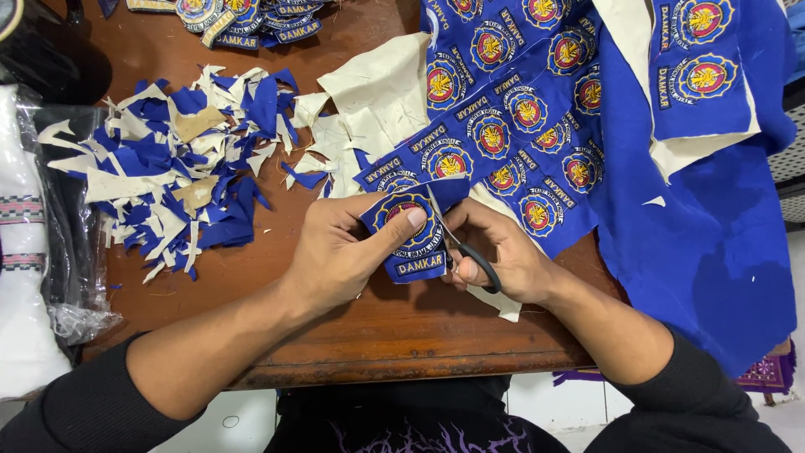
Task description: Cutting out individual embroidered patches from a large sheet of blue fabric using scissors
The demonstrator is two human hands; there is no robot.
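My left hand (340,252) pinches a blue embroidered patch (408,237) with a round gold and red emblem, thumb pressed on its face. My right hand (495,256) grips black-handled scissors (465,247), whose blades point up along the patch's right edge. The patch is still joined at its top to a large blue cloth sheet (520,117) covered with several identical emblems. Both hands hover over the brown wooden table (377,335), close to its near edge.
A heap of blue and cream fabric scraps (172,164) lies at the left of the table. Finished cut patches (243,21) are stacked at the far edge. A clear plastic bag with white cloth (33,252) sits at the far left. Blue cloth (713,252) drapes off the right side.
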